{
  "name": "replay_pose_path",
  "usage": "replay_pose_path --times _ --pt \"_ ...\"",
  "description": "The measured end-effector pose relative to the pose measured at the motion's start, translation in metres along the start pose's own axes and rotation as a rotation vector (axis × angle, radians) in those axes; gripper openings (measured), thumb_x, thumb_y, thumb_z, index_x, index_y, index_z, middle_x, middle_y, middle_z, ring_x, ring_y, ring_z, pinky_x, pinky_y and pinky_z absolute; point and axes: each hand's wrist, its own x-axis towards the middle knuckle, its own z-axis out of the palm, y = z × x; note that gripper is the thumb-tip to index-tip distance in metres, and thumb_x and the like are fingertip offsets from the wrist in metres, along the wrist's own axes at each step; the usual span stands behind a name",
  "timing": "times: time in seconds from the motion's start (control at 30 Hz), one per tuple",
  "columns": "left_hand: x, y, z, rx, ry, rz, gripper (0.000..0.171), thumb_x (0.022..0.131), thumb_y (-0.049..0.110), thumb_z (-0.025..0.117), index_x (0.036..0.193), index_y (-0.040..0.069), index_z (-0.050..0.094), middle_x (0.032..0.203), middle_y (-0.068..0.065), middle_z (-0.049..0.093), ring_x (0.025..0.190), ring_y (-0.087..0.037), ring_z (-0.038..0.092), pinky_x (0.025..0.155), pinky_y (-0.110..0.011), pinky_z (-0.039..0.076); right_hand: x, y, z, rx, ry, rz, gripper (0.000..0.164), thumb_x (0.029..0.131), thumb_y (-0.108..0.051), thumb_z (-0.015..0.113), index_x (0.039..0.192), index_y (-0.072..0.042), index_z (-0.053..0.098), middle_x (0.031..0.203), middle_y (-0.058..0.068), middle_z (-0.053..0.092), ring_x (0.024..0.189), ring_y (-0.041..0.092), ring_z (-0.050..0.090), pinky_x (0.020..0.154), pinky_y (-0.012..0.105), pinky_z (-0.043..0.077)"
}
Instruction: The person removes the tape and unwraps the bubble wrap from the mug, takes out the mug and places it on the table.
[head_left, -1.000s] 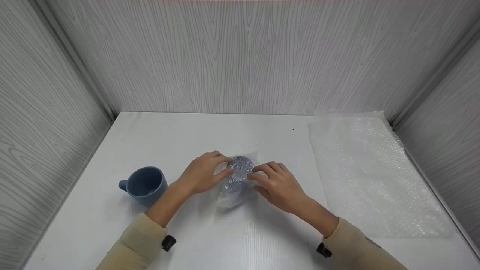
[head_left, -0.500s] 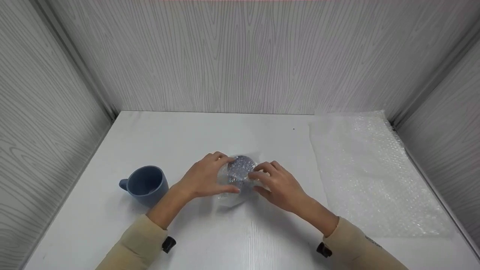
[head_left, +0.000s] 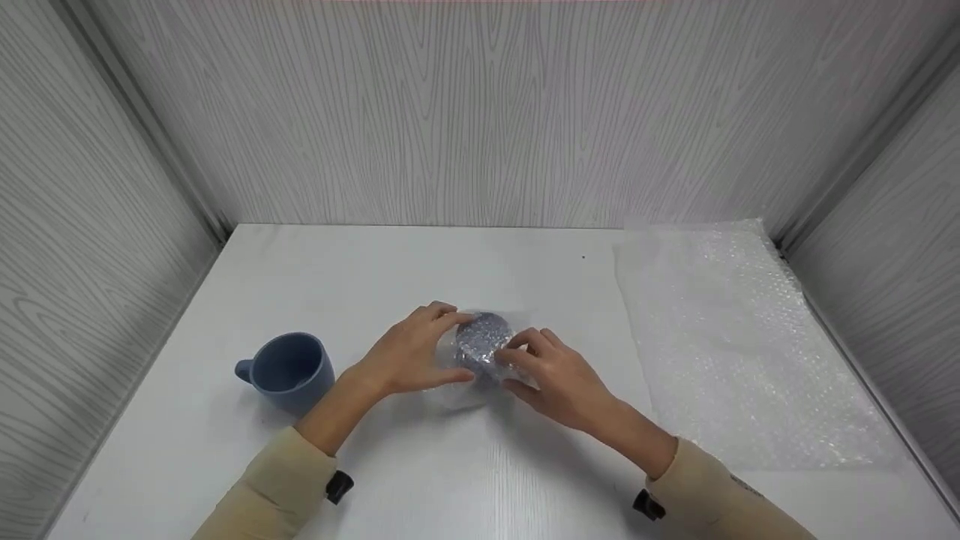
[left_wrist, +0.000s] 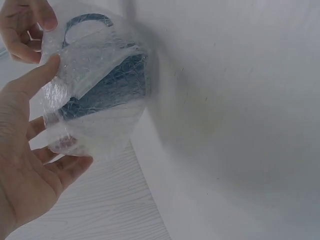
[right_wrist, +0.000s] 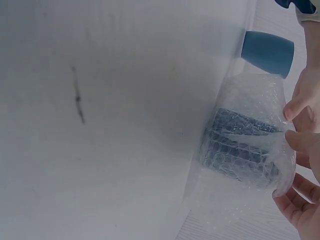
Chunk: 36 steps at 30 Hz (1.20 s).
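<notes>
A blue mug wrapped in clear bubble wrap (head_left: pixel 484 335) stands at the middle of the table. Through the wrap its handle shows in the left wrist view, where the wrapped mug (left_wrist: pixel 112 82) has a loose flap across its side. My left hand (head_left: pixel 405 356) holds it from the left, thumb and fingers spread round its side. From the right, my right hand (head_left: pixel 559 379) pinches the wrap near the rim with curled fingers. In the right wrist view both hands meet the upper end of the wrapped mug (right_wrist: pixel 235 150); some fingertips are hidden behind the wrap.
An unwrapped blue mug (head_left: pixel 292 367) stands upright to the left, beside my left forearm, its handle pointing left. A large sheet of bubble wrap (head_left: pixel 750 352) lies flat along the table's right side. Grey wood-grain panels (head_left: pixel 435 112) enclose the back and sides.
My left thumb has moved down and toward me along the wrapped mug, widening the left hand's spread. The right hand's fingers have shifted slightly on the wrap. The other mug stays put.
</notes>
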Motion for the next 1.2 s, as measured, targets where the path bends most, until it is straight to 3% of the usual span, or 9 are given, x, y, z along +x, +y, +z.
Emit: replay_pose_path --times 0.57,0.93,1.2 --pt "-0.001 -0.002 0.004 0.003 0.086 0.051 0.067 0.088 0.038 0.086 0.147 0.016 0.062 0.152 -0.016 0.058 0.143 -0.035 0.055 0.118 -0.053 0.049 0.0 -0.007 -0.006 0.032 0.005 -0.014 0.026 0.093 -0.022 0.083 0.116 -0.016 0.075 0.113 0.007 0.068 0.094 0.018 0.067 0.072 0.028 0.061" --pt "-0.005 0.0 0.008 0.045 0.143 0.102 0.053 0.089 0.037 0.085 0.136 0.018 0.071 0.154 -0.011 0.059 0.148 -0.035 0.052 0.12 -0.054 0.047 -0.002 -0.002 -0.002 -0.026 0.048 -0.058 0.033 0.085 -0.022 0.091 0.114 -0.016 0.077 0.112 0.003 0.067 0.091 0.016 0.063 0.071 0.027 0.057" --pt "-0.004 0.006 0.012 0.074 0.144 0.181 0.04 0.092 0.03 0.082 0.13 0.019 0.075 0.147 -0.007 0.066 0.146 -0.035 0.055 0.124 -0.055 0.042 -0.003 0.004 -0.002 -0.081 0.079 -0.045 0.034 0.081 -0.02 0.093 0.112 -0.019 0.078 0.11 0.002 0.069 0.087 0.016 0.062 0.073 0.03 0.055"
